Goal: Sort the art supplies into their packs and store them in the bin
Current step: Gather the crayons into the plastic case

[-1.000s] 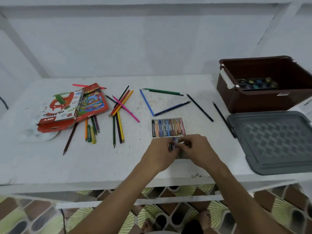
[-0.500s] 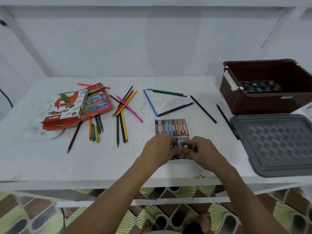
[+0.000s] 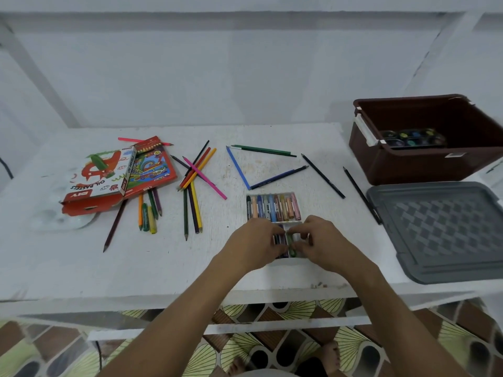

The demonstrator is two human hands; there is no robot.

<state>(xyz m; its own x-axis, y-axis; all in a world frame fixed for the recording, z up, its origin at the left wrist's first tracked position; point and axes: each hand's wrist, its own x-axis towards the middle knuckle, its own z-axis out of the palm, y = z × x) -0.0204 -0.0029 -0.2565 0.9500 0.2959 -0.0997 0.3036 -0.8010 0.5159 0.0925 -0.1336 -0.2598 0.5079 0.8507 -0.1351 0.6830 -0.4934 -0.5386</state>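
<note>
both hands, left hand (image 3: 255,240) and right hand (image 3: 322,242), pinched oil pastels (image 3: 291,242) into the near row of the pastel tray (image 3: 273,206) on the desk (image 3: 81,262). this looked like the packing step; next, loose pastels (image 3: 149,220) near the box (image 3: 100,175), then the bin (image 3: 424,164).

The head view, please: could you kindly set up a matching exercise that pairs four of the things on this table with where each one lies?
Things:
1. paint set
2. grey lid
3. pastel tray
4. pastel box

Places:
A. far left of the table, on a red pencil pack
B. inside the brown bin
C. right edge of the table, in front of the bin
D. middle of the table, under both hands

Pairs: 1-B, 2-C, 3-D, 4-A
</note>
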